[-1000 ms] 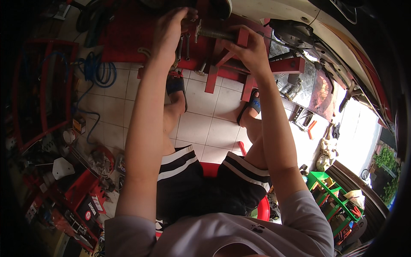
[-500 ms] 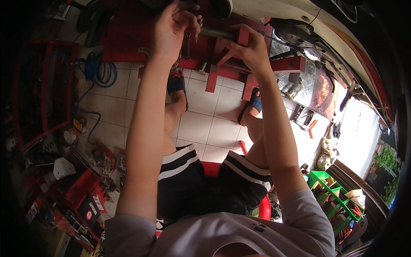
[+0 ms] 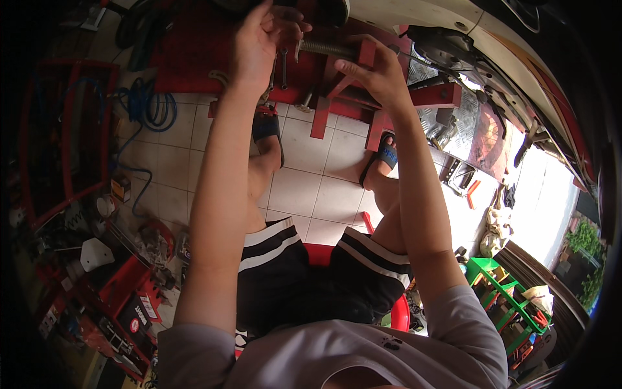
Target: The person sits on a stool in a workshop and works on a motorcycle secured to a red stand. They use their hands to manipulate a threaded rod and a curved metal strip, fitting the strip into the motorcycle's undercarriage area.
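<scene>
My right hand (image 3: 383,78) is wrapped round the upright end of a red metal frame (image 3: 366,55), its thumb stretched to the left and its other fingers partly hidden behind. From that end a threaded-looking rod or spring (image 3: 327,48) runs left toward my left hand (image 3: 262,42). The left hand is raised with its fingers bent and apart, close to a small pale metal piece (image 3: 298,52) at the rod's left end. Whether the fingertips touch that piece is unclear. Below it a slim wrench (image 3: 284,70) hangs in front of the red bench.
A red work platform (image 3: 188,65) spans the far side, with a motorcycle's pale body panel (image 3: 389,13) above right. Blue hose (image 3: 146,107) is coiled at left beside a red rack (image 3: 70,129). A green tool tray (image 3: 499,285) stands right, and red toolboxes (image 3: 116,285) crowd the lower left.
My right thumb has lifted and straightened along the red frame. The left fingers have shifted slightly near the rod's end. Both arms stay almost in place.
</scene>
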`<state>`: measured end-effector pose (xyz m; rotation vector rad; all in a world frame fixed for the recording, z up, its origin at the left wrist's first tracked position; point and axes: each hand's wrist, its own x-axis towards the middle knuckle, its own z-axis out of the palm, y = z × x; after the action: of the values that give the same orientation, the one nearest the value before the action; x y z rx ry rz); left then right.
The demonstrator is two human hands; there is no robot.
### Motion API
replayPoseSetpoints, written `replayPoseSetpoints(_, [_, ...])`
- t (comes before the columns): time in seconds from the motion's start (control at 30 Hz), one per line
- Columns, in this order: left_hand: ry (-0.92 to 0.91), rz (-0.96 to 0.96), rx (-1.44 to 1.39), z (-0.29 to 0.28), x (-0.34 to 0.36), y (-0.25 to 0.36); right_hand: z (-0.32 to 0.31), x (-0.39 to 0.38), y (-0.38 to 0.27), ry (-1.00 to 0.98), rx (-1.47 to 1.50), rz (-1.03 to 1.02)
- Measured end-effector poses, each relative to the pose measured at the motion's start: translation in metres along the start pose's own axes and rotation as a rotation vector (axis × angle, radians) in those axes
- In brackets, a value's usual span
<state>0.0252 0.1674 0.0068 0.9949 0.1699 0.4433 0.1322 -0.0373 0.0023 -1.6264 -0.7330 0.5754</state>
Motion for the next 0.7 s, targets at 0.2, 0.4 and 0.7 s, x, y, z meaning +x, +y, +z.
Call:
replayPoseSetpoints(0.2, [0.223, -0.134, 0.484, 0.013, -0.007, -0.003, -0.007, -0.003, -0.008, -0.019, -0.068, -0.03])
replayPoseSetpoints(0.4, [0.053, -0.089, 0.196, 0.014, -0.001, -0.007, -0.017, -0.004, -0.01, 0.015, 0.077, -0.091])
replayPoseSetpoints(0.7, [0.241, -0.249, 0.47, 0.016, -0.009, -0.007, -0.018, -0.004, -0.011, -0.008, 0.044, -0.097])
